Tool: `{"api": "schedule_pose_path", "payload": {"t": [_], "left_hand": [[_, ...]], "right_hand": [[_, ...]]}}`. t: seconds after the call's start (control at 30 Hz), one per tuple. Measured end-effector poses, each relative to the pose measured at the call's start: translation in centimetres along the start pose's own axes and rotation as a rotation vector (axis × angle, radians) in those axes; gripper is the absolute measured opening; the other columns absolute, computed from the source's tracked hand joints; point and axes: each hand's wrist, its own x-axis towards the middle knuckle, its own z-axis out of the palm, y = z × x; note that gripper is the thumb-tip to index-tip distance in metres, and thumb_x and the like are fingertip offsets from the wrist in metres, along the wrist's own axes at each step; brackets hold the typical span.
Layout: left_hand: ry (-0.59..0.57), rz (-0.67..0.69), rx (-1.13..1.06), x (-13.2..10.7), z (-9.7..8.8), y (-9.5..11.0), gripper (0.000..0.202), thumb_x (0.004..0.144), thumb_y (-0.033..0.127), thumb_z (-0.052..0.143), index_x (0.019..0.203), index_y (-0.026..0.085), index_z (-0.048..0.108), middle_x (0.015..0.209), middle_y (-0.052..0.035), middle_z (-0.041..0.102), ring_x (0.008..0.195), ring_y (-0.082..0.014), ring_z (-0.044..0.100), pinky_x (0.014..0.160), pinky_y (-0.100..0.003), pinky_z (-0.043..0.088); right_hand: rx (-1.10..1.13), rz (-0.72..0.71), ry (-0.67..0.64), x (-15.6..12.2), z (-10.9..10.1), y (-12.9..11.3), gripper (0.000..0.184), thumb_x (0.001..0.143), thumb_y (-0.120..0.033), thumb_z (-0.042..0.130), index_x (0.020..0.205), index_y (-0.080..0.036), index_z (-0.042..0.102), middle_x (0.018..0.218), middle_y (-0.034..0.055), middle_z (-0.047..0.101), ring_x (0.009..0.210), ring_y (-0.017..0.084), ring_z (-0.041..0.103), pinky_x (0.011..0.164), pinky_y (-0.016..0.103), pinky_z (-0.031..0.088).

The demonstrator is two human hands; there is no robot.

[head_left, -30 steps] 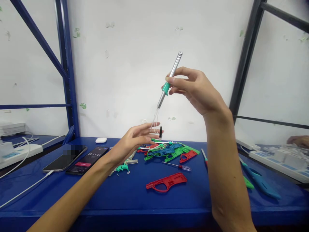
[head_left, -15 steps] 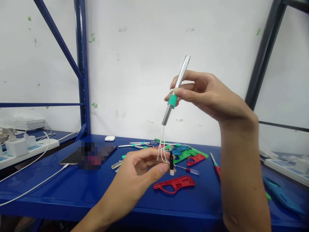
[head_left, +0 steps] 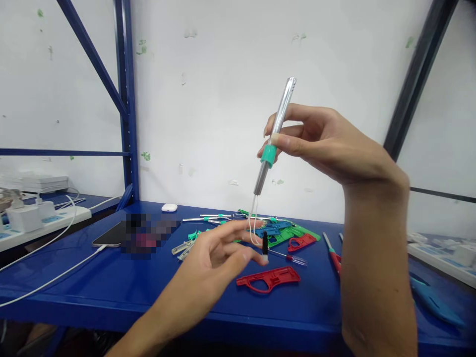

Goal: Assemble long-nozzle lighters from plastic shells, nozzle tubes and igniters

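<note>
My right hand (head_left: 305,136) pinches a silver metal lighter tube (head_left: 285,101) with a green collar (head_left: 268,155), held tilted above the table. Thin white wires (head_left: 252,218) hang from the tube's lower end and loop down by my left hand (head_left: 223,255). A small black-and-white igniter piece (head_left: 265,244) hangs by the left fingertips, seemingly on those wires. The left thumb and fingers are apart, and one fingertip is against or just behind that piece. Below lies a red lighter-handle half (head_left: 273,278) with its inner side up.
Behind the hands lie green handle halves (head_left: 307,235), a smaller red one (head_left: 301,242), a screwdriver (head_left: 295,259), clear parts (head_left: 181,248) and more metal tubes (head_left: 201,219). A charging phone (head_left: 109,235) is at left; a blue handle (head_left: 437,302) sits at right.
The left thumb has drawn back from the igniter piece, and the left fingers are spread wider. My right hand still holds the tube, slightly higher and further right in view.
</note>
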Motion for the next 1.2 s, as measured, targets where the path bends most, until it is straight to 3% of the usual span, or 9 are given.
{"api": "schedule_pose_path", "payload": {"t": [0.1,0.23,0.4,0.53,0.67,0.9,1.0,1.1,1.2], "left_hand": [[0.085,0.031,0.111,0.1,-1.5,0.2,0.046,0.102,0.046,0.060,0.145,0.030,0.058,0.134,-0.0077,0.068,0.118,-0.0263,0.069,0.103,-0.036,0.052],[0.170,0.066,0.257,0.3,-2.8,0.9,0.049,0.099,0.053,0.063,0.143,0.031,0.060,0.142,-0.0074,0.064,0.127,-0.0285,0.063,0.102,-0.034,0.051],[0.160,0.069,0.272,1.4,-3.3,0.1,0.056,0.095,0.051,0.070,0.143,0.025,0.058,0.136,-0.0111,0.066,0.115,-0.0279,0.068,0.086,-0.032,0.056],[0.215,0.055,0.264,2.2,-3.7,-0.8,0.053,0.093,0.051,0.073,0.132,0.018,0.062,0.107,-0.0092,0.073,0.092,-0.0244,0.073,0.068,-0.028,0.052],[0.254,0.068,0.276,2.3,-4.0,-0.8,0.043,0.092,0.048,0.075,0.120,0.017,0.069,0.092,-0.0062,0.074,0.079,-0.0201,0.070,0.060,-0.025,0.044],[0.384,0.167,0.136,2.4,-5.2,-0.4,0.037,0.087,0.041,0.083,0.113,0.016,0.074,0.097,-0.0069,0.073,0.079,-0.0202,0.072,0.056,-0.023,0.041],[0.434,0.191,0.068,2.3,-6.0,-0.2,0.040,0.086,0.040,0.084,0.115,0.016,0.075,0.107,-0.0105,0.074,0.081,-0.0202,0.073,0.052,-0.022,0.038],[0.449,0.187,0.032,2.2,-6.4,-0.1,0.042,0.085,0.041,0.086,0.117,0.015,0.076,0.109,-0.0122,0.074,0.079,-0.0189,0.073,0.048,-0.021,0.035],[0.463,0.199,0.012,2.3,-6.4,-0.1,0.038,0.083,0.039,0.088,0.111,0.015,0.077,0.114,-0.0123,0.074,0.078,-0.0176,0.073,0.046,-0.019,0.034]], "right_hand": [[-0.098,0.023,-0.050,0.1,0.1,0.1,0.020,0.093,-0.042,0.076,0.102,-0.025,0.071,0.088,0.0029,0.076,0.088,0.024,0.072,0.081,0.040,0.053],[-0.214,0.037,-0.184,0.8,1.3,0.8,0.015,0.093,-0.038,0.075,0.095,-0.024,0.070,0.084,0.0023,0.076,0.079,0.021,0.070,0.069,0.035,0.049],[-0.343,0.028,-0.391,2.1,4.3,1.6,0.013,0.094,-0.033,0.069,0.098,-0.022,0.070,0.086,0.0028,0.077,0.078,0.020,0.070,0.068,0.033,0.046],[-0.367,-0.011,-0.493,2.6,6.5,1.8,0.015,0.094,-0.035,0.065,0.097,-0.021,0.071,0.085,0.0015,0.077,0.070,0.017,0.066,0.063,0.030,0.041],[-0.365,-0.005,-0.479,2.7,7.4,1.8,0.025,0.096,-0.043,0.064,0.099,-0.020,0.074,0.080,0.0020,0.075,0.066,0.015,0.061,0.059,0.030,0.036],[-0.491,-0.005,-0.316,2.5,7.0,2.0,0.057,0.106,-0.058,0.044,0.084,-0.016,0.076,0.069,0.0043,0.069,0.057,0.013,0.050,0.057,0.033,0.029],[-0.458,0.051,-0.438,2.6,6.7,2.5,0.050,0.101,-0.060,0.054,0.091,-0.018,0.079,0.075,0.0041,0.073,0.060,0.014,0.055,0.058,0.030,0.033],[-0.417,0.058,-0.533,2.9,6.8,3.2,0.035,0.099,-0.050,0.062,0.104,-0.020,0.079,0.093,0.0055,0.078,0.075,0.017,0.065,0.064,0.029,0.039],[-0.419,0.031,-0.557,3.2,7.1,3.7,0.028,0.100,-0.040,0.060,0.096,-0.019,0.077,0.091,0.0051,0.078,0.074,0.016,0.065,0.064,0.029,0.040]]}}
